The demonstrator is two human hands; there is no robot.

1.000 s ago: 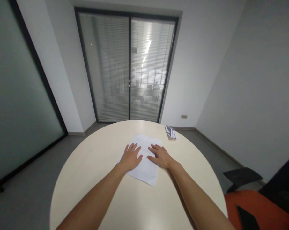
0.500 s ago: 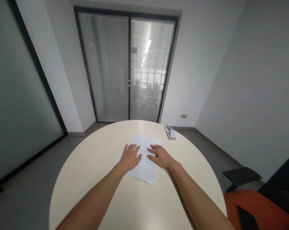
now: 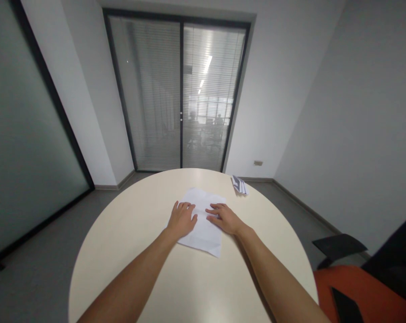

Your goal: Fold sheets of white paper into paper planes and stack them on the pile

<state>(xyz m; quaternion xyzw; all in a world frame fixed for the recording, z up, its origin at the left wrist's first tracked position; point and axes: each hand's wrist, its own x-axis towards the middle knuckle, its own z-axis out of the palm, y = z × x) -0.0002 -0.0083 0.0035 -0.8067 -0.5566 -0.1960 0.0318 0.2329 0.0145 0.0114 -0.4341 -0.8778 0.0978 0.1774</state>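
Note:
A creased white sheet of paper [image 3: 200,237] lies on the round cream table [image 3: 122,237]. On its left side rests my left hand [image 3: 183,220], palm down with the fingers stretched out and the thumb pointing inward. My right hand [image 3: 225,218] lies flat over the right edge of the sheet, fingers spread and pointing left. Neither hand grips anything. Parts of the sheet are hidden under both hands.
Near the far right rim of the table sits a folded piece of printed paper [image 3: 239,185]. An orange chair [image 3: 367,291] with black armrests stands at the lower right. Beyond the table is a glass door [image 3: 156,98] with blinds.
My left hand has shifted slightly left and its thumb has drawn in a little. The sheet's near edge has moved slightly away from me. My right hand has barely moved.

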